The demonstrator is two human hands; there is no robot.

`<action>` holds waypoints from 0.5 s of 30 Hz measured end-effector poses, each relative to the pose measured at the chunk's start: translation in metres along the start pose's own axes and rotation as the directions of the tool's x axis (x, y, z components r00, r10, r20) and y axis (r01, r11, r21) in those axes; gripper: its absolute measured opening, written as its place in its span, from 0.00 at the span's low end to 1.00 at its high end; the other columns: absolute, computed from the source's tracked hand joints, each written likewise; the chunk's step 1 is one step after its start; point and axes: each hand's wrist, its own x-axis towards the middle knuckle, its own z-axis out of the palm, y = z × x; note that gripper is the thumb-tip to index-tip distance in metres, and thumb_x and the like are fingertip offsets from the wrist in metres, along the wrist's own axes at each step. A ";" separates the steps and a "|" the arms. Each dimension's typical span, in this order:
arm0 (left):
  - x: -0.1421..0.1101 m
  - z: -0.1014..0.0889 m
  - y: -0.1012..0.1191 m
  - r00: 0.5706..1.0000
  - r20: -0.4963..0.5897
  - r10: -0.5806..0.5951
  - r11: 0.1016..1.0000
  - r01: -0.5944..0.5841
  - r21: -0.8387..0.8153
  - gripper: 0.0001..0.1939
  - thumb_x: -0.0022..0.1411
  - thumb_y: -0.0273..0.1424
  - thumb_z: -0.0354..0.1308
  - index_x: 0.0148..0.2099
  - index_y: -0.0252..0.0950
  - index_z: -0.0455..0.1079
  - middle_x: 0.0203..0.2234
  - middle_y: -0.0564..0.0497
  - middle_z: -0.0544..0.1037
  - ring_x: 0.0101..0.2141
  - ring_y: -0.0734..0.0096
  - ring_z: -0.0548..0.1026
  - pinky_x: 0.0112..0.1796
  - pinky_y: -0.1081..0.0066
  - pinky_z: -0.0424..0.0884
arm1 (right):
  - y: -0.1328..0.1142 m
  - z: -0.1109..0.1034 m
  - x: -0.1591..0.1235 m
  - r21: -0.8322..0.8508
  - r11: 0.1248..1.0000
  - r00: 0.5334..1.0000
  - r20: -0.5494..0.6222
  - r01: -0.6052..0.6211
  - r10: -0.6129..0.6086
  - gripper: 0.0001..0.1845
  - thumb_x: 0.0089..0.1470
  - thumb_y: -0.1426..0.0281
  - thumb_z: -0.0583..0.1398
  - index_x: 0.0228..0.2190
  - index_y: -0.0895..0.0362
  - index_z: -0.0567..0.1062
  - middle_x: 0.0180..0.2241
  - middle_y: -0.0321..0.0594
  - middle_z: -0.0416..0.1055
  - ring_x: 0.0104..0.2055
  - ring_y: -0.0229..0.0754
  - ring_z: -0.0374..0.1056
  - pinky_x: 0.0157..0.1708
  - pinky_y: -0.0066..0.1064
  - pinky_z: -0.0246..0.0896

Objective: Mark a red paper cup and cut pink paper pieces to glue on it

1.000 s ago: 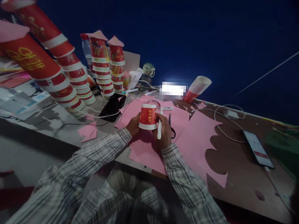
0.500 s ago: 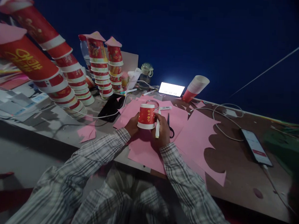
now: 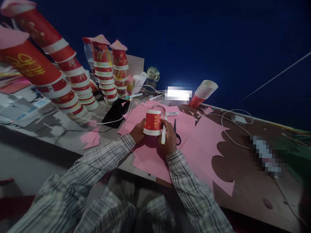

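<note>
We've got the red cup (image 3: 152, 123) btwn both hands, roughly mid-table, held over the pink paper (image 3: 205, 142). It's upside down: narrower white end up & far, wider white rim down & near; long axis approx. vertical. Yellow lettering on the side facing us, R of centre.

Our L hand (image 3: 137, 131) is gripping the cup's L side. Our R hand (image 3: 169, 137) is on the cup's R side, fingers curled, & also gripping a white marker (image 3: 163, 134). Marker's long axis runs near-to-far, just R of the cup; yellowish end points near, twd us. Can't tell its far end clearly, it's too small.

Just R of our R hand: scissors (image 3: 178, 139), dark handle near, blades pointing far, lying on the paper. Far side of the cup there's a round ring (image 3: 158, 106) w/ a 2nd marker (image 3: 173, 114) next to it, lying approx. L-to-R.

Far R: a stack of cups (image 3: 206, 91), leaning R, w/ pale mouth up. On L: 4 cup towers (image 3: 103, 53) w/ pink cone tops. Btwn those & the paper, a dark phone (image 3: 116, 113) lies flat on the table (image 3: 250, 182), w/ a white cable (image 3: 96, 122) across it.
</note>
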 end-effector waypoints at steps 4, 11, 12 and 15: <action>0.001 0.000 0.000 0.996 0.038 0.085 0.987 -0.089 0.131 0.27 0.50 0.27 0.70 0.54 0.33 0.73 0.48 0.44 0.79 0.48 0.56 0.77 0.53 0.55 0.70 | -0.001 -0.003 0.001 -0.012 0.999 0.999 0.027 0.036 -0.035 0.26 0.53 0.76 0.54 0.54 0.57 0.66 0.47 0.51 0.72 0.49 0.52 0.70 0.50 0.49 0.69; 0.000 0.002 0.003 0.995 0.026 0.098 0.985 -0.101 0.143 0.24 0.52 0.29 0.69 0.52 0.34 0.73 0.49 0.44 0.79 0.49 0.55 0.77 0.53 0.56 0.70 | -0.005 -0.007 0.004 0.022 0.994 0.992 0.065 0.106 -0.107 0.29 0.51 0.77 0.55 0.56 0.56 0.64 0.48 0.51 0.70 0.50 0.51 0.69 0.51 0.50 0.68; 0.000 0.003 0.004 0.996 0.018 0.086 0.990 -0.088 0.107 0.23 0.53 0.30 0.68 0.52 0.34 0.73 0.49 0.44 0.79 0.49 0.54 0.77 0.53 0.55 0.70 | -0.005 -0.007 0.004 0.030 0.994 0.991 0.070 0.109 -0.111 0.30 0.51 0.77 0.55 0.56 0.56 0.63 0.48 0.51 0.70 0.50 0.51 0.69 0.51 0.50 0.68; -0.001 0.007 0.009 0.999 0.010 0.052 0.998 -0.053 0.044 0.22 0.54 0.29 0.67 0.52 0.34 0.73 0.47 0.44 0.80 0.48 0.53 0.78 0.53 0.53 0.70 | -0.006 -0.006 0.004 0.040 0.997 0.995 0.071 0.071 -0.074 0.29 0.52 0.77 0.54 0.56 0.56 0.63 0.48 0.51 0.70 0.49 0.51 0.69 0.50 0.50 0.68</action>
